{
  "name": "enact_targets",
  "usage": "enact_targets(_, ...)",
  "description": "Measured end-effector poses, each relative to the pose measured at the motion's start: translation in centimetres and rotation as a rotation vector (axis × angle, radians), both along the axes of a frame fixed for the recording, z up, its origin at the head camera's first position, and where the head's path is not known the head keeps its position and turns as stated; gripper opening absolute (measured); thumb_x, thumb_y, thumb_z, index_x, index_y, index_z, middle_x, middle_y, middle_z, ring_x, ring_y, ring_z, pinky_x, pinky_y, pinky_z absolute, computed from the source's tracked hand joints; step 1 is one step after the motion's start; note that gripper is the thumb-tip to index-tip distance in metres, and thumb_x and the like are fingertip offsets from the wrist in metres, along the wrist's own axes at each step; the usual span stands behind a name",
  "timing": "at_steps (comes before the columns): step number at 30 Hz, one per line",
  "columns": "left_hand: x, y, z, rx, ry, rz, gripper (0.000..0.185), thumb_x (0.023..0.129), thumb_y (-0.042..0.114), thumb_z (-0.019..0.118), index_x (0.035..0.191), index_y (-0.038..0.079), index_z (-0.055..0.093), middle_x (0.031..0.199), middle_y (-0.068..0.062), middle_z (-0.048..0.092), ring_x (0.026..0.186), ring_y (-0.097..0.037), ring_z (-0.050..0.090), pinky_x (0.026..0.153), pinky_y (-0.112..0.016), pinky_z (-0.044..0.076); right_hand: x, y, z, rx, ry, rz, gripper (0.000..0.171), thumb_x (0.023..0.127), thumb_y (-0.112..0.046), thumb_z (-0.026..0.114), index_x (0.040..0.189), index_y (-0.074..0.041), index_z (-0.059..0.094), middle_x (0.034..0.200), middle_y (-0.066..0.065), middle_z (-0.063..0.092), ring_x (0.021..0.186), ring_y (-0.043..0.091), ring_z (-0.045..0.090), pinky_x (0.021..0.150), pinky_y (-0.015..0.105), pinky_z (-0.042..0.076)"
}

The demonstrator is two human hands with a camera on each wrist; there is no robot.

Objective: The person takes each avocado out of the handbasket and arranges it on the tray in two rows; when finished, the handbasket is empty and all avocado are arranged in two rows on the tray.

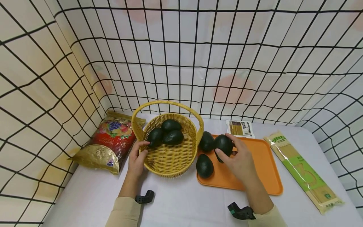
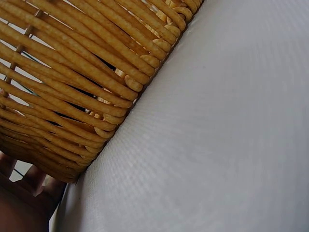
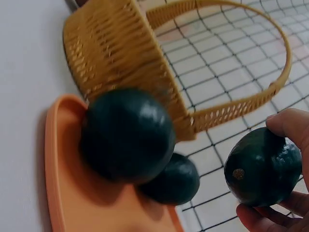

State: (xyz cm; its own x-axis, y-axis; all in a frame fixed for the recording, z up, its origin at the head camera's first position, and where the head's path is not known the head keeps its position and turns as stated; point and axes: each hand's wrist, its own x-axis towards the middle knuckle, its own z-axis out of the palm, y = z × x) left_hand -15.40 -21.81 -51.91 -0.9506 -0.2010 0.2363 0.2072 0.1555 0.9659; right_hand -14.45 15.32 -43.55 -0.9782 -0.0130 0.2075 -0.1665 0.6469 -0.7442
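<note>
A yellow wicker basket (image 1: 170, 171) with a tall arched handle stands near the middle, several dark green avocados (image 1: 173, 137) lying inside it. At its left side my left hand (image 1: 137, 160) holds the rim, thumb and index finger at the edge; the left wrist view shows its other fingers against the woven wall (image 2: 72, 87). My right hand (image 1: 239, 159) grips one avocado (image 3: 260, 169) between thumb and fingers, raised over the orange tray (image 1: 265, 167). Two more avocados, a near one (image 1: 204, 166) and a far one (image 1: 206, 142), rest at the tray's left end, beside the basket.
A red and gold candy bag (image 1: 113, 138) lies left of the basket. Behind the tray is a small flat packet (image 1: 240, 129), and a long noodle pack (image 1: 303, 171) lies to the right. Black wire mesh (image 1: 195, 66) encloses the back and sides of the white-covered table (image 1: 181, 201).
</note>
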Motion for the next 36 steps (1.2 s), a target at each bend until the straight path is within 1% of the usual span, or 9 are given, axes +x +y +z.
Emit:
enact_targets(4, 0.0, 0.0, 0.1, -0.005, -0.001, 0.009, 0.032, 0.093, -0.004, 0.048, 0.121, -0.002, 0.063, 0.157, -0.015, 0.045, 0.148, -0.028, 0.037, 0.116, -0.031, 0.031, -1.1, 0.7, -0.7, 0.001, -0.044, -0.015, 0.070, 0.091, -0.041, 0.075, 0.150, -0.015, 0.048, 0.144, 0.021, 0.054, 0.123, 0.039, 0.058, 0.091, 0.054, 0.057)
enact_targets(8, 0.0, 0.1, 0.2, -0.006, 0.012, 0.007, 0.031, 0.093, -0.004, 0.048, 0.121, -0.003, 0.062, 0.156, -0.017, 0.045, 0.148, -0.031, 0.038, 0.120, -0.049, 0.029, -2.3, 1.3, -1.2, 0.048, -0.086, -0.033, 0.072, 0.091, -0.043, 0.074, 0.151, -0.015, 0.045, 0.145, 0.023, 0.052, 0.122, 0.042, 0.058, 0.093, 0.056, 0.055)
enact_targets(10, 0.0, 0.2, 0.2, -0.010, 0.018, 0.005, 0.031, 0.093, -0.005, 0.048, 0.120, -0.003, 0.063, 0.156, -0.018, 0.045, 0.148, -0.032, 0.037, 0.120, -0.051, 0.027, -2.7, 1.6, -1.3, 0.066, -0.106, -0.037, 0.074, 0.092, -0.045, 0.073, 0.153, -0.015, 0.044, 0.147, 0.023, 0.051, 0.124, 0.044, 0.056, 0.095, 0.059, 0.053)
enact_targets(14, -0.1, 0.1, 0.1, -0.005, 0.021, 0.007, 0.031, 0.093, -0.005, 0.049, 0.120, -0.002, 0.064, 0.156, -0.017, 0.046, 0.148, -0.031, 0.038, 0.119, -0.037, 0.030, -3.7, 2.0, -1.5, 0.075, -0.139, -0.043, 0.075, 0.093, -0.046, 0.071, 0.154, -0.014, 0.041, 0.150, 0.024, 0.048, 0.126, 0.046, 0.054, 0.098, 0.061, 0.051)
enact_targets(17, -0.2, 0.1, -0.1, 0.009, 0.035, 0.010, 0.031, 0.092, -0.006, 0.049, 0.119, -0.004, 0.064, 0.153, -0.018, 0.048, 0.144, -0.029, 0.041, 0.112, -0.022, 0.032, -4.5, 2.2, -2.0, 0.088, -0.152, -0.047, 0.077, 0.092, -0.046, 0.072, 0.154, -0.013, 0.041, 0.151, 0.024, 0.047, 0.125, 0.046, 0.054, 0.098, 0.061, 0.050)
enact_targets(19, -0.2, 0.1, -0.1, 0.018, 0.044, 0.012, 0.031, 0.092, -0.007, 0.048, 0.119, -0.005, 0.064, 0.151, -0.019, 0.049, 0.142, -0.029, 0.042, 0.109, -0.017, 0.033, -5.1, 2.3, -2.4, 0.109, -0.161, -0.046, 0.077, 0.092, -0.046, 0.072, 0.154, -0.012, 0.042, 0.152, 0.024, 0.046, 0.126, 0.047, 0.054, 0.098, 0.062, 0.049)
enact_targets(25, -0.4, 0.6, 0.1, 0.015, 0.033, -0.003, 0.031, 0.093, -0.006, 0.048, 0.119, -0.004, 0.064, 0.151, -0.019, 0.050, 0.142, -0.027, 0.042, 0.110, -0.018, 0.033, -6.5, 3.1, -3.5, 0.158, -0.206, -0.053, 0.077, 0.093, -0.045, 0.070, 0.154, -0.009, 0.041, 0.156, 0.024, 0.043, 0.133, 0.047, 0.049, 0.103, 0.064, 0.045)
enact_targets(29, -0.5, 0.7, 0.2, 0.009, 0.024, -0.011, 0.031, 0.093, -0.005, 0.048, 0.120, -0.003, 0.064, 0.149, -0.017, 0.051, 0.139, -0.020, 0.043, 0.109, -0.016, 0.033, -7.1, 3.5, -3.8, 0.177, -0.224, -0.067, 0.076, 0.093, -0.045, 0.070, 0.153, -0.008, 0.041, 0.156, 0.024, 0.043, 0.134, 0.047, 0.048, 0.105, 0.064, 0.044)
enact_targets(36, 0.0, 0.3, 0.4, -0.006, 0.044, 0.007, 0.032, 0.093, -0.008, 0.046, 0.120, -0.005, 0.062, 0.140, -0.018, 0.052, 0.132, -0.011, 0.045, 0.108, -0.013, 0.031, -7.7, 3.0, -4.3, 0.177, -0.261, -0.057, 0.075, 0.093, -0.046, 0.068, 0.153, -0.010, 0.041, 0.157, 0.022, 0.043, 0.135, 0.045, 0.049, 0.106, 0.062, 0.045)
